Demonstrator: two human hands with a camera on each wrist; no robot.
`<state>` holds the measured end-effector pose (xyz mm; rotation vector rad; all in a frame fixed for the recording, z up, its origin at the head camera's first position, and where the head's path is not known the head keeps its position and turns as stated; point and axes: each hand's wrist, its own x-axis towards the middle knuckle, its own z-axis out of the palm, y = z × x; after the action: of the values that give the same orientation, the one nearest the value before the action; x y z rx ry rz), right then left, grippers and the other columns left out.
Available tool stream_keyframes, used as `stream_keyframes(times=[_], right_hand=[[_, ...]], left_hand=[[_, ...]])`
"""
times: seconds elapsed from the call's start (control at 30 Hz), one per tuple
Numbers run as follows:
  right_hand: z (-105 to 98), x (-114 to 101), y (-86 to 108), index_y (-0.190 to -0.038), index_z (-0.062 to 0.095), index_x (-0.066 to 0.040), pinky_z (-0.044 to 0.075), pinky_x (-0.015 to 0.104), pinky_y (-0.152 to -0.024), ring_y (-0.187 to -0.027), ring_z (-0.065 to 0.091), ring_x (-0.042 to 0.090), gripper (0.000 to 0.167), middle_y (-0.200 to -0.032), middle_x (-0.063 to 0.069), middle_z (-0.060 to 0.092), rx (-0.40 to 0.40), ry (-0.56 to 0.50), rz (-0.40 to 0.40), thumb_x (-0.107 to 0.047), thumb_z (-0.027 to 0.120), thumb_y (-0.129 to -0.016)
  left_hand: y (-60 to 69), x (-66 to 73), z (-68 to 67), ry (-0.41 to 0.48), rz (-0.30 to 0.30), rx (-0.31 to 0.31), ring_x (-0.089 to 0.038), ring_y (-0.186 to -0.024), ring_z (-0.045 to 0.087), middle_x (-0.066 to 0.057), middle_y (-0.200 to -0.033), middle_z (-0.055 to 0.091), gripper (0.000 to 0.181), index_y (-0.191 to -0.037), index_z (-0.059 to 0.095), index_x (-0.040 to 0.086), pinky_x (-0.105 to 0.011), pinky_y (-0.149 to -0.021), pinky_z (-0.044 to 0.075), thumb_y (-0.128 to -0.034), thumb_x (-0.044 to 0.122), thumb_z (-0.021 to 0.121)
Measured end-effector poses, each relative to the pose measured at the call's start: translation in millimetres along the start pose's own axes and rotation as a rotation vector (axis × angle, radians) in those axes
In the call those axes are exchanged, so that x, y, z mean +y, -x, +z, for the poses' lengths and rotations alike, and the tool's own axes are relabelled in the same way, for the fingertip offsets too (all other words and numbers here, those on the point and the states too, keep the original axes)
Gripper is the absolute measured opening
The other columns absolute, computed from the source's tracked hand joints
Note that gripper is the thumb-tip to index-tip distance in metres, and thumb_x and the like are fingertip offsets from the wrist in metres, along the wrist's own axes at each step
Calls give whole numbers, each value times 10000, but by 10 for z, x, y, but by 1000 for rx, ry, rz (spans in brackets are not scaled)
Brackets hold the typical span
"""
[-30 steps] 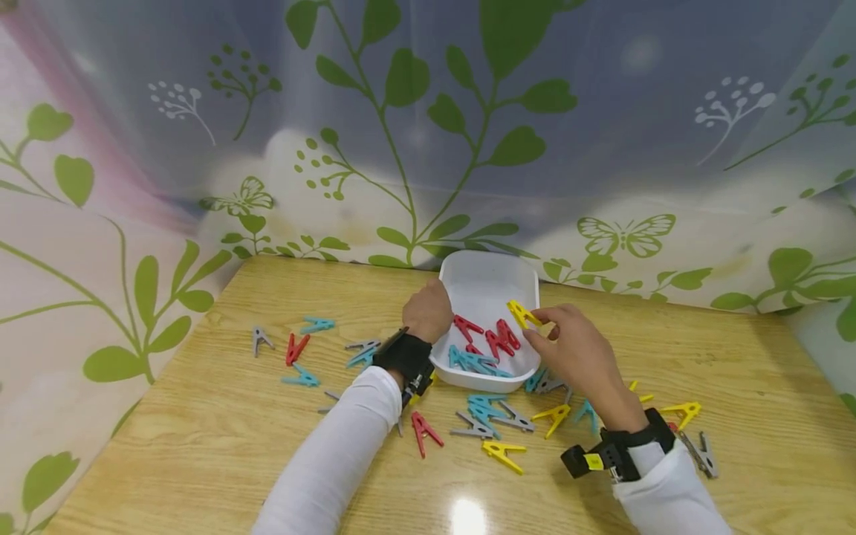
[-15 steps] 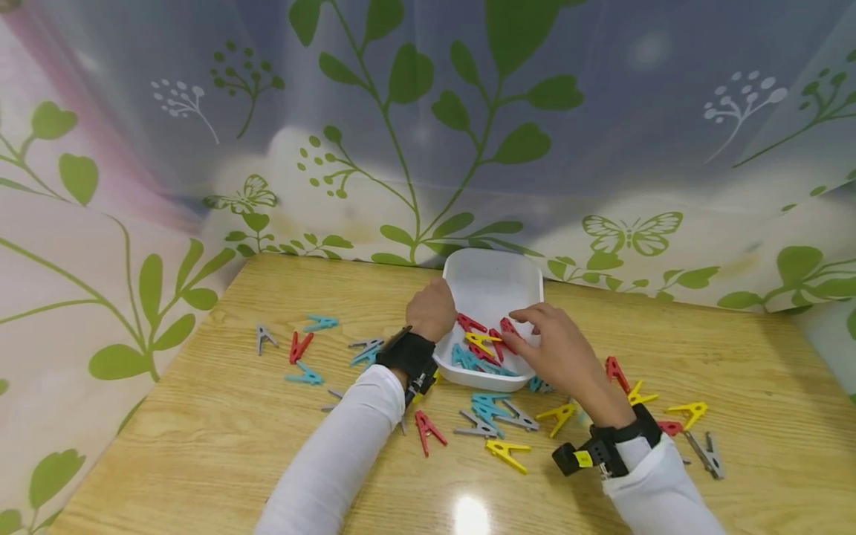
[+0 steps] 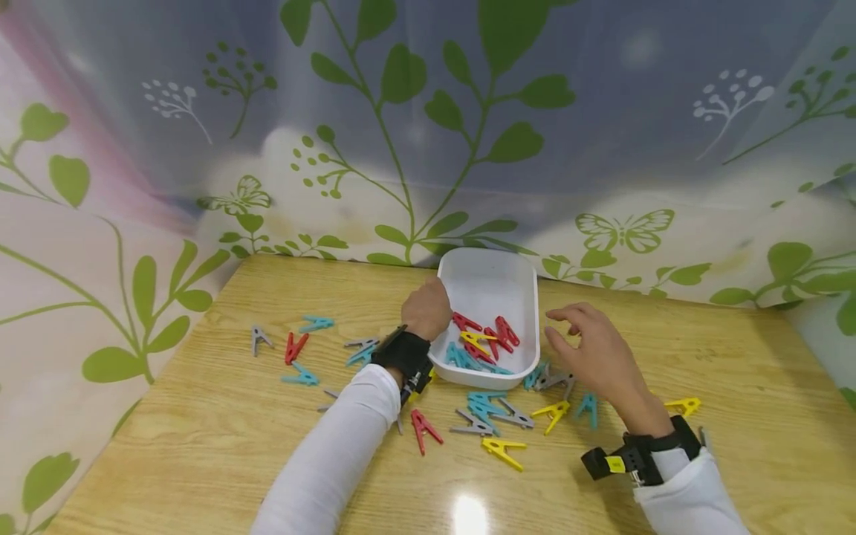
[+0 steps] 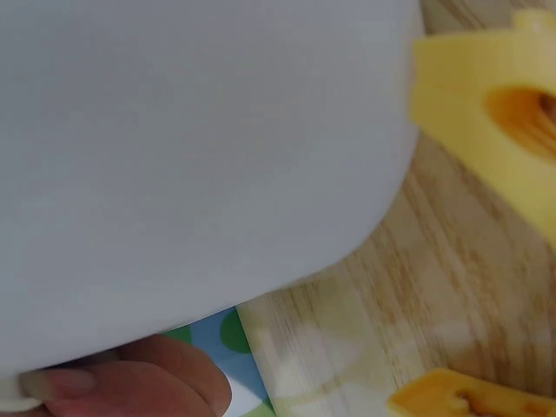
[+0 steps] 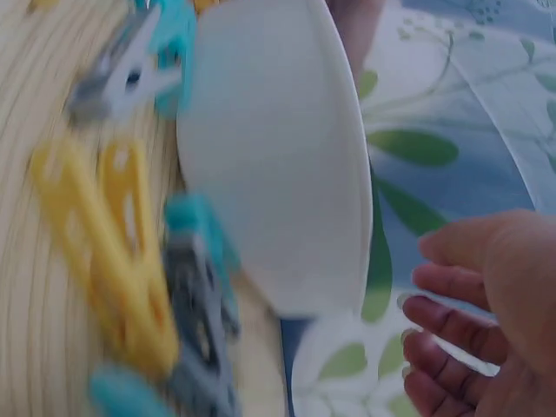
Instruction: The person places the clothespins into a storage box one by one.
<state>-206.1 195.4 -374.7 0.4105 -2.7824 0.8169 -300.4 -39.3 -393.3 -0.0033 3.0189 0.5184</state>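
A white plastic basin (image 3: 488,379) stands at the back of the table. Inside it lie red clothespins (image 3: 506,331), a yellow clothespin (image 3: 477,341) and several light-blue clothespins (image 3: 461,357). My left hand (image 3: 426,308) holds the basin's left rim; in the left wrist view its fingers (image 4: 130,382) bend at the edge of the white wall. Just right of the basin, above the table, is my right hand (image 3: 597,360), its fingers apart and holding nothing. The right wrist view shows those fingers (image 5: 456,326) away from the basin wall.
Loose clothespins lie in front of the basin, among them a yellow one (image 3: 503,452), a red one (image 3: 425,431) and a light-blue one (image 3: 588,410). More lie left, including a grey one (image 3: 260,339). A patterned curtain (image 3: 622,178) hangs behind the table (image 3: 200,446).
My right hand has let a yellow clothespin go into the basin, then moved right, out past the rim. The left hand has kept its place at the basin.
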Motion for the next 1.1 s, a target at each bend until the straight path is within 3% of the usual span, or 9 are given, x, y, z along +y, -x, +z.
stream_keyframes(times=[0.33, 0.57, 0.7, 0.83, 1.1], right_hand=[[-191, 353, 302, -1252, 562, 12, 487, 464, -660, -936, 582, 353, 520, -1174, 214, 548, -82, 177, 293, -380, 615, -914], [-218, 440, 446, -1194, 539, 56, 403, 299, -466, -728, 579, 244, 648, -1079, 242, 577, -190, 223, 449, -495, 637, -868], [-221, 472, 492, -1139, 547, 70, 379, 303, -438, -579, 530, 184, 698, -990, 216, 598, -219, 224, 480, -549, 653, -835], [-202, 499, 528, -1089, 584, 59, 340, 311, -449, -584, 491, 194, 726, -928, 179, 581, -248, 233, 480, -607, 651, -807], [-166, 540, 551, -1130, 594, 71, 310, 311, -466, -569, 470, 198, 632, -709, 65, 543, -241, 242, 479, -494, 655, -856]], left_hand=[[15, -15, -19, 12, 16, 2, -317, -765, 657, -175, -888, 658, 311, -1178, 498, -47, -396, -611, 522, -948, 154, 560], [25, 8, -23, 8, 2, -24, -305, -757, 655, -175, -899, 658, 319, -1193, 487, -41, -377, -593, 517, -952, 156, 562], [14, 11, -22, 8, 0, -23, -303, -764, 654, -174, -903, 658, 308, -1180, 489, -38, -376, -596, 516, -951, 155, 562], [0, 9, -13, -2, -12, -26, -299, -771, 656, -173, -917, 660, 307, -1179, 486, -31, -375, -601, 518, -952, 162, 561], [4, 16, -3, -3, -13, -28, -295, -777, 659, -173, -922, 660, 292, -1165, 493, -35, -373, -603, 520, -956, 159, 553]])
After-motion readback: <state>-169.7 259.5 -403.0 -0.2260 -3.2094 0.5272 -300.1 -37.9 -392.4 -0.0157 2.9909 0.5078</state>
